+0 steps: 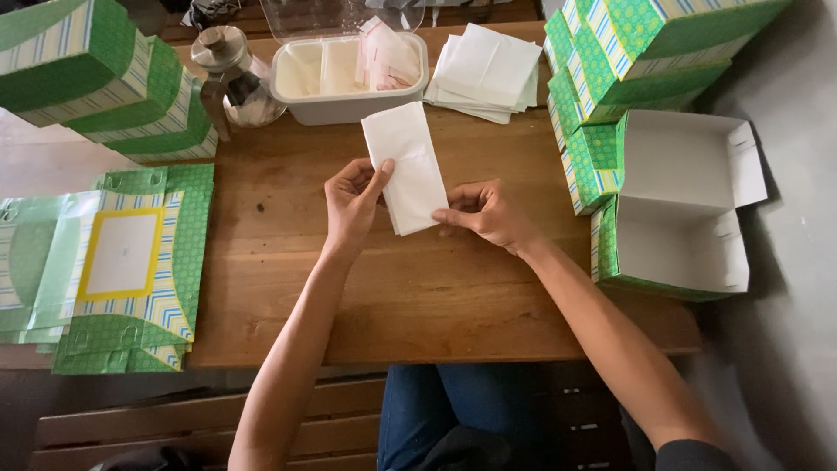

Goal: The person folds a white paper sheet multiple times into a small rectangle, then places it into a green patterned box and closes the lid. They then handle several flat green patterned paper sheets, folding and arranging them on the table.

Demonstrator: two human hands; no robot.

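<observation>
- While both hands pinch it, the napkin [411, 166] lies long and folded on the middle of the table [453, 296], its far end close to the tub [344, 83].
- The left hand [353, 205] holds the napkin's left edge, thumb on top and fingers curled under.
- The right hand [484, 214] pinches the near right corner with thumb and first finger. Both hands are closed on the napkin, not spread wide.
- The napkin looks thin and soft. A hard pull could tear it or crease it the wrong way.
- If one hand lets go, I think the fold could spring open, because only the fingers keep it flat.
- The jug [231, 78] stands near the left hand's side. A wide swing of the arm could knock it.
- The green boxes [113, 87] on the left sit in a leaning pile. A bump to the table might make them slide.
- The open box [684, 205] hangs near the table's right edge and could tip off.
- The fingers under the napkin are hidden, so I cannot tell how many layers they hold.
- The small packets [388, 57] in the tub are too blurry to tell what they are.
- The flat boxes [122, 262] on the left and the box pile [645, 44] on the right are cut off by the picture's edge.
- The napkin stack [488, 74] hides how many sheets it has.
</observation>
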